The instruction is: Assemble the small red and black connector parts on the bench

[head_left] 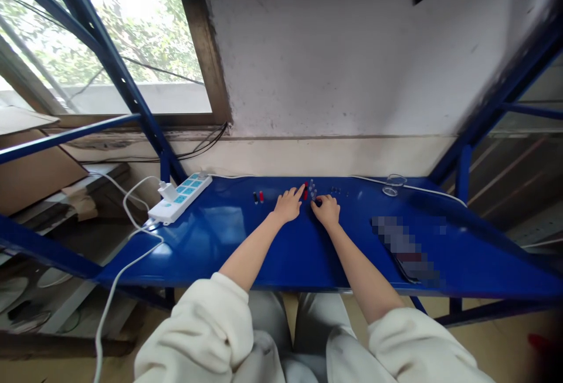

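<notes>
My left hand [288,204] rests on the blue tabletop with its fingers apart. Its index finger reaches out to a small red cylinder-like piece [305,194]. Just to the right, my right hand [328,212] is curled, thumb and fingertips drawn together at a small dark spot. Whether that spot is an object or shadow I cannot tell. Small clear pieces [313,190] stand between the two hands, close to the right fingertips. Left of my left hand, a small black piece [255,197] and another small red piece [261,196] stand side by side.
Tiny clear bits [335,190] lie beyond my right hand. Clear round dishes or lids [389,191] sit at the back right, near a white cable. A blurred-out flat dark object [402,251] lies at the right. On the left is a white power strip [180,198].
</notes>
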{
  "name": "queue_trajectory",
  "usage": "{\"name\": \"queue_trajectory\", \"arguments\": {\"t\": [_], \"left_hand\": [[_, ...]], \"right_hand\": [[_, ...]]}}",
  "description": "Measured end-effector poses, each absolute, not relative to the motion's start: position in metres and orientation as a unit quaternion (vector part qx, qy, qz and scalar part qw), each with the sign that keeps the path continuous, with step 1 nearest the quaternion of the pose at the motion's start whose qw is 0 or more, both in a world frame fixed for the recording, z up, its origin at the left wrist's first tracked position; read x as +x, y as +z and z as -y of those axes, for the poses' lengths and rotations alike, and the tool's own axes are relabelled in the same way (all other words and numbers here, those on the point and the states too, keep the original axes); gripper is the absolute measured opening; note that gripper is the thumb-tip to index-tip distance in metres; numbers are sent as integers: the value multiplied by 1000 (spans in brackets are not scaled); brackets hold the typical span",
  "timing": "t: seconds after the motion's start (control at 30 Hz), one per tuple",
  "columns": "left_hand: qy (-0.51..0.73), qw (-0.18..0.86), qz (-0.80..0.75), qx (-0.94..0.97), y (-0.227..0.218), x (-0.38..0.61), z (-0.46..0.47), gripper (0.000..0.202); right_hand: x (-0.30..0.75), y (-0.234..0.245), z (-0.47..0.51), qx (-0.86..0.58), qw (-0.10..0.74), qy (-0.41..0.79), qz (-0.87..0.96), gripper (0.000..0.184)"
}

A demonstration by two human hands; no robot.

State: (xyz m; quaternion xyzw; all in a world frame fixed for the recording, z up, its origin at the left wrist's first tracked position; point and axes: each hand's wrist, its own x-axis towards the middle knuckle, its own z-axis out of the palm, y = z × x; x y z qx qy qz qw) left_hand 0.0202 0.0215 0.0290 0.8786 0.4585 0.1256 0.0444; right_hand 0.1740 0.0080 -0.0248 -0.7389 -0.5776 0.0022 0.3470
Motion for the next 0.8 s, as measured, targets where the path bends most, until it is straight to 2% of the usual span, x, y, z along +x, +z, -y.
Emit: {"name": "queue_trajectory", "arguments": {"t": [0.3,0.5,0.67,0.8], "left_hand": [[139,26,-467,873,8,35,-25,48],[212,3,-460,862,11,38,-31,26],[286,55,-458,840,9,26,-31,14],[383,119,-436,805,1,8,-24,11]], "right_hand": [[177,-32,-12,-729,367,-20,578,20],[176,-29,-12,-737,350,-7,577,21],[174,-25,-12,-753,323,2,573,22],[173,-22,-13,-761,312,15,569,22]]}}
